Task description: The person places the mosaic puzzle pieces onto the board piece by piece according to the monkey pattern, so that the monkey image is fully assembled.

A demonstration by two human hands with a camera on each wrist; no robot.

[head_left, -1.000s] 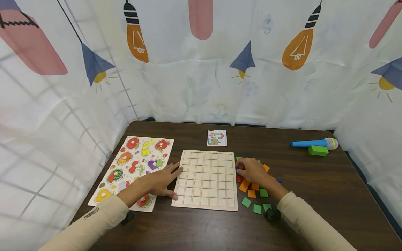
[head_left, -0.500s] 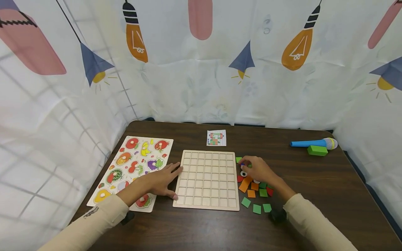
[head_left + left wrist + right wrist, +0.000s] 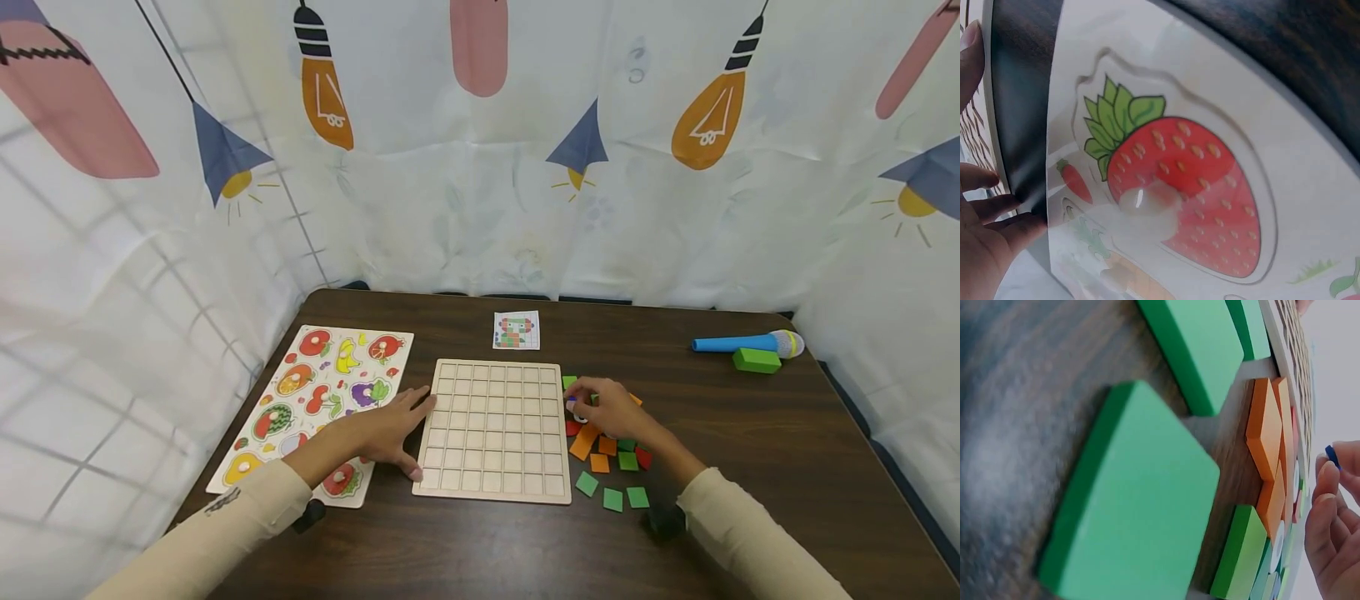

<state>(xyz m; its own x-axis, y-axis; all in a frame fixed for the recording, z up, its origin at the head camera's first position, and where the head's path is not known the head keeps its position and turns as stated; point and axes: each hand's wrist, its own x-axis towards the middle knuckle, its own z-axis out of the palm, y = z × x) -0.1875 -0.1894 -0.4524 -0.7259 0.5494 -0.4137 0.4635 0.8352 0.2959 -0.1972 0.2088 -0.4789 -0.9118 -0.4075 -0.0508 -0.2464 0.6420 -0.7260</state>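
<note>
Pinching right hand [image 3: 611,407]: clamped on blue piece [image 3: 1332,456], over loose tiles [image 3: 585,442]; small size risks slipping.
Left hand [image 3: 386,433]: spread at grid board [image 3: 491,429], left of grip; pressure could shift it.

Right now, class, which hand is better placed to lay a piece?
Probably the right hand: it pinches a blue piece beside the grid board; the left hand, across the board, holds none.
</note>
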